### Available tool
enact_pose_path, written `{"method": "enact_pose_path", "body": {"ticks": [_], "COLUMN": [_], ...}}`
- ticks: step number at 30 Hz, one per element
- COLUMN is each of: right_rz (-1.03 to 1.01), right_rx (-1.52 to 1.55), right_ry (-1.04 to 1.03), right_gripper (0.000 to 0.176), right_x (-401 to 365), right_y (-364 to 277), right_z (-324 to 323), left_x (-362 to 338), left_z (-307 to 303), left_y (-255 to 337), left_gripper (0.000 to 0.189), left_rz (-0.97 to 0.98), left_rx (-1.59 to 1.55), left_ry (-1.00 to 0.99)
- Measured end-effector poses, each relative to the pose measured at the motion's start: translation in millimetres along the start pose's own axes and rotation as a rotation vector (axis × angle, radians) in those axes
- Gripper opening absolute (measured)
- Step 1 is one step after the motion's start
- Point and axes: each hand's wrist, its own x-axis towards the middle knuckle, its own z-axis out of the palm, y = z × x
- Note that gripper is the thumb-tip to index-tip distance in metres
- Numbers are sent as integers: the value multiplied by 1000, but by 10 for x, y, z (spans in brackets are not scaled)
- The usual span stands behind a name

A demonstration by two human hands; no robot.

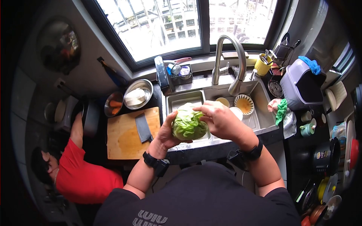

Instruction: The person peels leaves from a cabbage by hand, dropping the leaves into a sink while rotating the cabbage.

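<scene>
Lettuce (185, 126) rests in the left hand (167, 130), cupped around its side, above the sink (261, 98). The right hand (225, 119) is half curled, fingertips on the leaves; whether it grips one, I cannot tell. Leftward, a cleaver (143, 128) lies on a cutting board (121, 137).

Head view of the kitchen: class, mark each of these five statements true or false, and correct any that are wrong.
1. The left hand holds a green leafy head. True.
2. The cleaver lies inside the sink. False: the cleaver lies on the wooden board.
3. The metal bowl beyond the board has something white in it. True.
4. The right hand grips the faucet. False: the right hand is at the green leafy head.
5. The other person wears a blue shirt. False: the other person's shirt is red.
</scene>
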Motion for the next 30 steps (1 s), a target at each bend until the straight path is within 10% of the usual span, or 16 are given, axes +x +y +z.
{"method": "enact_pose_path", "body": {"ticks": [14,30], "right_rz": [-194,-42], "right_rx": [-71,-173], "right_ry": [41,251], "right_gripper": [30,20], "right_x": [-181,-197], "right_y": [-95,-231], "right_z": [54,350], "left_x": [20,61], "left_z": [67,134], "left_y": [-63,-86], "left_gripper": [71,60], "left_rz": [-27,436], "left_rx": [-44,223], "left_ry": [-54,164]}}
